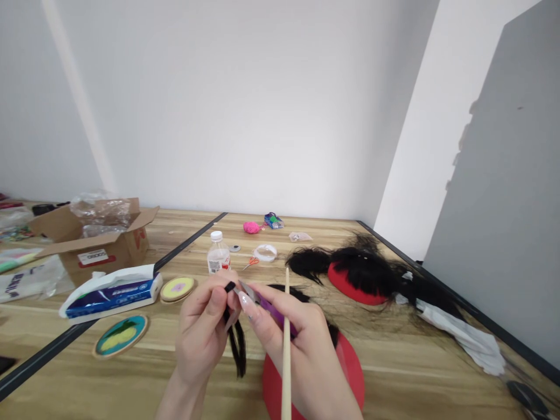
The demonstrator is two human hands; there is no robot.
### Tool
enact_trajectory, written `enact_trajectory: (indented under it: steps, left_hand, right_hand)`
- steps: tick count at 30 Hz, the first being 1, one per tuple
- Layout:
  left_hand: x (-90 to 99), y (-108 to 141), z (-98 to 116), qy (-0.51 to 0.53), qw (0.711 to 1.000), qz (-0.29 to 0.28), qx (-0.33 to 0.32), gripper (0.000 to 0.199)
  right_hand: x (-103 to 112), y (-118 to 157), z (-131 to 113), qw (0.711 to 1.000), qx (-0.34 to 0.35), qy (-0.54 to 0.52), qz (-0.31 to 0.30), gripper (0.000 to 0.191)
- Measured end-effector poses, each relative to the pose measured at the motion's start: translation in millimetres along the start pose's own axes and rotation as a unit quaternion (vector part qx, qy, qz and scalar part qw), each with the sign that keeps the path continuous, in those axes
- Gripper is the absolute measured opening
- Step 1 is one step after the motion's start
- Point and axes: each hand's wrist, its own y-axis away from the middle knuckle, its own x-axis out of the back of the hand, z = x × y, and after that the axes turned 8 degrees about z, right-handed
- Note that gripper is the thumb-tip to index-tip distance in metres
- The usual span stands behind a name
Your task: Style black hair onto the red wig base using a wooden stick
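Observation:
My left hand (pixel 201 326) pinches a lock of black hair (pixel 238 347) near its blunt top end, and the strands hang down below the fingers. In my right hand (pixel 301 344) is a purple-handled tool with a pointed metal blade (pixel 249 290), its tip close to the top of the lock. A pale wooden stick (pixel 286 350) is held upright in the same hand, across the fingers. Beneath the right hand lies a red disc (pixel 350 367), with black hair at its far edge. My fingers partly hide the tool, so its exact kind is unclear.
Behind the hands stand a bottle (pixel 217 254), orange scissors (pixel 251 263) and a tape roll (pixel 265 252). More black hair (pixel 361 268) covers a red form (pixel 350 286) at right. At left are a tissue pack (pixel 114 297), embroidery hoops (pixel 121 336) and an open carton (pixel 100 251).

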Motion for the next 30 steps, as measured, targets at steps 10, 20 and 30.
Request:
enact_trajectory:
  steps: [10,20,30]
  left_hand:
    - [2.7,0.1,-2.1,-0.028,0.999,-0.018,-0.025,0.031]
    - [3.5,2.8,1.7,-0.139,0.979,-0.088,-0.119,0.029]
    - [6.4,10.5,18.7,-0.251,0.920,-0.170,-0.250,0.015]
  right_hand:
    - [1.3,-1.1,1.2,1.000,-0.008,-0.023,-0.001,0.031]
    - [9.3,-1.7,4.4,0.997,-0.006,-0.082,0.010,0.026]
    - [26.0,-5.7,12.1,0.976,-0.078,-0.195,-0.055,0.022]
